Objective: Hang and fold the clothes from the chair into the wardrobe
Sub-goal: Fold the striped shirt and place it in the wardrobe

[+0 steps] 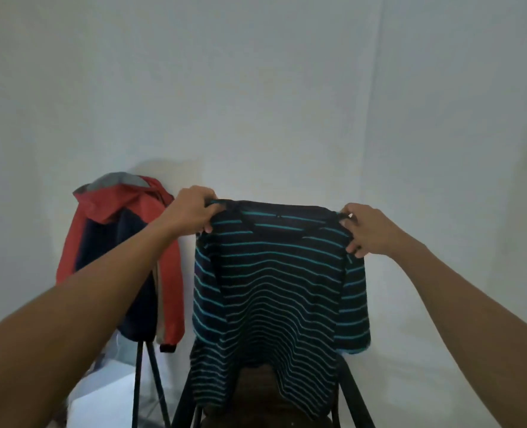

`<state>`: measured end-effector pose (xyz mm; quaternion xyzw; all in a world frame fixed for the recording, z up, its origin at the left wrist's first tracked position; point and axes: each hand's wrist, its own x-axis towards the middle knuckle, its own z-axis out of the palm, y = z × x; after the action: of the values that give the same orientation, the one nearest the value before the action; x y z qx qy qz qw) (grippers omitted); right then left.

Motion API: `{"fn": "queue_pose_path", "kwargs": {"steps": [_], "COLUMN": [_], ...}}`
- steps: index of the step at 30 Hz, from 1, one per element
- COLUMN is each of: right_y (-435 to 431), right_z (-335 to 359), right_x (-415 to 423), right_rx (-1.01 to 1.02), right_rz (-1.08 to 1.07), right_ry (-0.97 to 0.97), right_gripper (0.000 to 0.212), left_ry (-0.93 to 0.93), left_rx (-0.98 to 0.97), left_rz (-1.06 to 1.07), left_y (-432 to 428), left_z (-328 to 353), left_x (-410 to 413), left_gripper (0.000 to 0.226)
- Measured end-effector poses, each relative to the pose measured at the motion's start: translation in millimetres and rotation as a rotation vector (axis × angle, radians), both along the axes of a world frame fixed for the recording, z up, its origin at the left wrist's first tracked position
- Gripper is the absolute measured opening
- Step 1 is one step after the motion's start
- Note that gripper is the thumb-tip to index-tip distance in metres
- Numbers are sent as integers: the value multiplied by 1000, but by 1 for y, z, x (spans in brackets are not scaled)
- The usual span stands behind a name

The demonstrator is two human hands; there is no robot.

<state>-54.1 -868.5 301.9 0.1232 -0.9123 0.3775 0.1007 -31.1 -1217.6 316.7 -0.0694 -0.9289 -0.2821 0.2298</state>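
Observation:
A dark T-shirt with teal stripes (274,282) hangs spread out in front of me, held up by its shoulders. My left hand (194,210) grips the left shoulder and my right hand (368,231) pinches the right shoulder. The shirt's lower part drapes over a dark chair (257,387) with black legs below it. A red and navy hooded jacket (117,242) hangs to the left on a thin black stand. No wardrobe is in view.
A plain white wall fills the background. The thin black legs of the stand (140,375) reach the pale floor at lower left, close to the chair's left leg.

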Motion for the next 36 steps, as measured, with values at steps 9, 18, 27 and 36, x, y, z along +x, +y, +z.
{"fn": "queue_pose_path", "kwargs": {"steps": [9, 18, 27, 36], "right_y": [4, 8, 15, 34], "right_z": [63, 95, 106, 112], "right_x": [37, 51, 60, 69], "right_rx": [53, 128, -218, -99], "right_rz": [-61, -38, -30, -112], "right_ry": [207, 339, 236, 507], "right_gripper": [13, 17, 14, 15], "left_ry": [-130, -200, 31, 176], "left_rx": [117, 286, 299, 329], "left_rz": [-76, -6, -83, -46], "left_y": [-9, -8, -1, -1], "left_z": [67, 83, 94, 108], "left_x": [36, 52, 64, 67], "left_gripper": [9, 15, 14, 10]}}
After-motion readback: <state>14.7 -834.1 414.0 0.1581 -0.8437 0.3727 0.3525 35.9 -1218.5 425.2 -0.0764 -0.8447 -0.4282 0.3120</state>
